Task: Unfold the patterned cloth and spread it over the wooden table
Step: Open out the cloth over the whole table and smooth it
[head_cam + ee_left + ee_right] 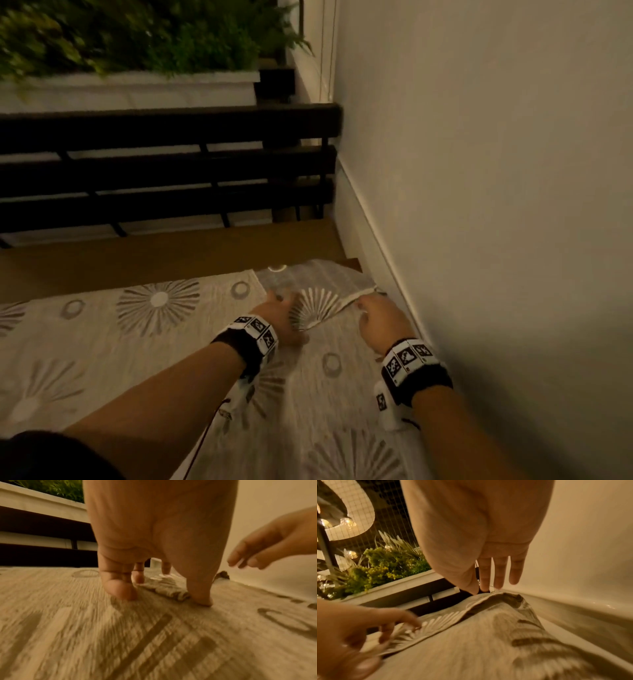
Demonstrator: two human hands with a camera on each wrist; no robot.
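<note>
Beige sunburst-and-ring patterned cloth (164,329) covers most of the brown wooden table (137,263), one corner folded back beside the pale wall (496,171). Motion blur smears the weave. Left hand (281,318) presses spread fingers on that fold. Only the right wrist view shows right hand (488,540) pinching the hem.

Beige patterned cloth w/ sunburst & ring motifs (144,346) covers most of brown wooden table (137,260); bare strip at 12 o'clock. Folded-back corner at 1 o'clock. Left hand (279,317) presses on fold, right hand (380,320) at its edge by cream wall (496,171). Dark slatted bench (164,171), green plants (137,34) beyond.
</note>
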